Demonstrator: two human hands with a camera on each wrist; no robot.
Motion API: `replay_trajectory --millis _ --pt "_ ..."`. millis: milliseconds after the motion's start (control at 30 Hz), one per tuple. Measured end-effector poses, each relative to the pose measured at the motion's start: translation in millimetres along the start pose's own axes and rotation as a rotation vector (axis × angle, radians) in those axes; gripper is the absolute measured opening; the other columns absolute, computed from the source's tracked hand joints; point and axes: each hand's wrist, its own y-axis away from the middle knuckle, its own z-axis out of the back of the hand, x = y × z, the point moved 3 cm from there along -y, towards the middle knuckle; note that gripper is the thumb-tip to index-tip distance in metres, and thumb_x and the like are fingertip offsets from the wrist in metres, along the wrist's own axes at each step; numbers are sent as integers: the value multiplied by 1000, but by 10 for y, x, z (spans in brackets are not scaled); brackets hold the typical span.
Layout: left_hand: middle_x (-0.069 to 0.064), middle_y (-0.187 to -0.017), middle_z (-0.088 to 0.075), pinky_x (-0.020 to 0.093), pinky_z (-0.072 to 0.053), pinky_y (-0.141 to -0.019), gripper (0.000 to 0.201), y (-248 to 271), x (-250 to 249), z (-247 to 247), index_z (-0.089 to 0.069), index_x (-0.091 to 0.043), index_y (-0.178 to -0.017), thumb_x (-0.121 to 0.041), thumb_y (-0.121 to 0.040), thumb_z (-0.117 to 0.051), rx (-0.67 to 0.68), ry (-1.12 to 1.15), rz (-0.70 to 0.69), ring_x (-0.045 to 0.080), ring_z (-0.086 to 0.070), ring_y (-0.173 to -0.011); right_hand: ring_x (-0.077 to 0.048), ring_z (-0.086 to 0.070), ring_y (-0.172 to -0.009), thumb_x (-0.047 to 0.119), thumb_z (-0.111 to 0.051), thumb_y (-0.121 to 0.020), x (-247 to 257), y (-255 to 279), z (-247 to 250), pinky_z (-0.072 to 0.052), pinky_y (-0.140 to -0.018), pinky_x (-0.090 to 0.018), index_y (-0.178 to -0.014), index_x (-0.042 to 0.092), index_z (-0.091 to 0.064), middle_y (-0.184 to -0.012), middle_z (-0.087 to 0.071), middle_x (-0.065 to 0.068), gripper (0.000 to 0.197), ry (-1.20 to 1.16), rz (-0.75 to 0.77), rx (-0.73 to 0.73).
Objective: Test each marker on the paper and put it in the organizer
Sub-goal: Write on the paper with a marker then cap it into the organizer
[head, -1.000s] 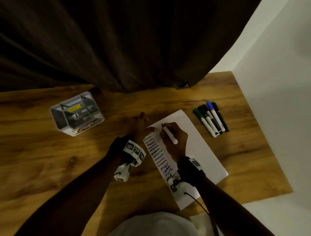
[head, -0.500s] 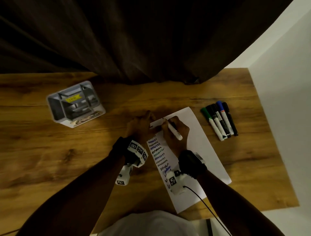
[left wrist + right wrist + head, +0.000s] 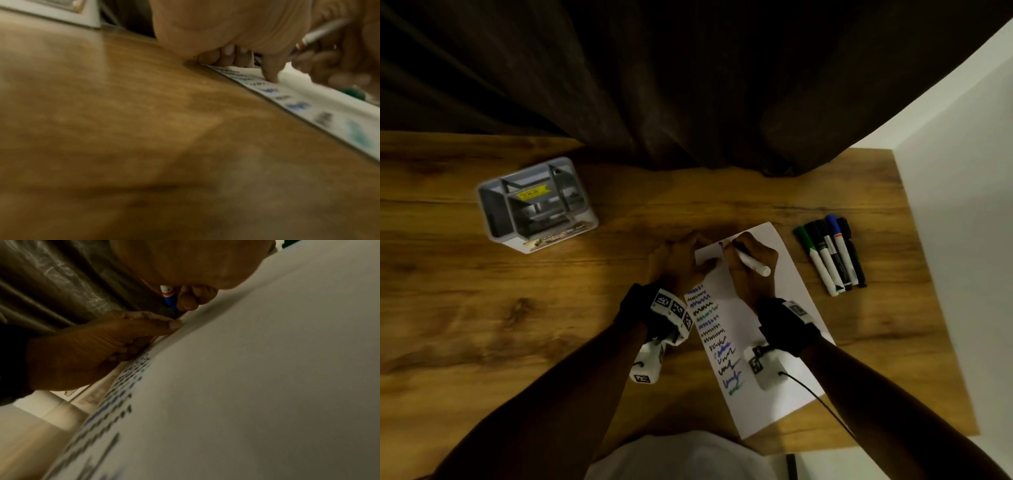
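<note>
A white sheet of paper (image 3: 774, 342) with a column of scribbles down its left side lies on the wooden table (image 3: 482, 325). My right hand (image 3: 732, 245) grips a white marker (image 3: 751, 262) with a blue collar (image 3: 169, 296). Its tip touches the paper near the top left corner, beside a small blue mark. My left hand (image 3: 709, 265) rests at the sheet's left edge. One finger (image 3: 271, 76) presses the paper and the others are curled under. What they hold, if anything, is hidden. The grey organizer (image 3: 537, 205) stands at the far left.
Several capped markers (image 3: 828, 253), green, black and blue, lie side by side right of the paper. A dark curtain (image 3: 688, 85) hangs along the table's far edge. A white wall (image 3: 962, 240) borders the right side. Bare wood lies between the organizer and my hands.
The head view has shifted slightly. My right hand stays at the top left corner of the paper with the marker, and a small blue mark now shows at its tip. My left hand keeps its place.
</note>
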Motion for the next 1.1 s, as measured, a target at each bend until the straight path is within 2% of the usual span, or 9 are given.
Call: replay_trajectory --millis 100,167,267,400,567,700,900,1000,1100 --pt "-11 -91 -68 32 -53 -71 48 -32 3 11 -55 -34 -96 -73 -66 -55 5 29 49 14 -66 -80 4 -51 -53 8 -61 -94 -60 53 -64 -40 -53 -9 -75 1 -61 -65 -60 -1 19 -38 1 11" --pt "-9 -92 -68 32 -53 -70 49 -52 -1 22 -57 -31 -94 -70 -64 -62 27 48 57 16 -65 -79 -5 -51 -51 12 -59 -95 -98 68 -80 -41 -52 -12 -75 3 -61 -64 -61 -5 22 -48 14 4" --pt "-10 -92 -68 29 -49 -66 50 -70 19 12 -57 -30 -93 -68 -63 -65 46 65 47 15 -65 -81 -7 -50 -51 21 -55 -96 -126 77 -88 -37 -53 -6 -74 3 -61 -63 -61 -7 29 -36 44 8" --pt "-12 -89 -68 24 -40 -62 49 -79 44 6 -57 -29 -91 -65 -61 -69 43 106 48 12 -64 -78 -8 -49 -50 26 -53 -95 -123 80 -102 -36 -54 -4 -73 4 -61 -63 -57 2 33 -26 56 22" --pt "-9 -82 -68 36 -55 -70 49 -116 54 -9 -56 -30 -86 -66 -56 -70 73 190 70 13 -64 -73 -12 -54 -53 28 -51 -95 -161 87 -123 -39 -55 -11 -74 5 -62 -64 -61 -2 33 13 56 41" --pt "-7 -80 -67 41 -56 -67 54 -119 70 -37 -54 -31 -80 -72 -45 -60 58 299 56 13 -63 -69 -16 -55 -53 29 -52 -94 -197 105 -111 -41 -54 -15 -71 4 -62 -63 -62 -6 35 -5 30 -11" --pt "-7 -79 -64 45 -55 -68 50 -105 54 -8 -57 -24 -82 -61 -50 -71 56 337 37 17 -63 -70 3 -47 -54 19 -57 -94 -175 91 -89 -35 -55 -4 -72 4 -61 -65 -57 5 27 16 11 -41" --pt "-6 -82 -67 43 -56 -67 54 -113 76 -29 -58 -27 -83 -67 -48 -66 51 339 37 16 -64 -71 3 -47 -54 22 -55 -94 -189 98 -89 -36 -55 -5 -72 4 -62 -66 -57 5 29 36 10 -60" --pt "-10 -78 -64 42 -56 -65 47 -120 80 -31 -55 -29 -82 -61 -52 -73 59 336 37 13 -62 -68 -2 -49 -53 21 -57 -94 -183 95 -91 -37 -53 -7 -72 3 -62 -64 -59 1 29 25 -2 -54"
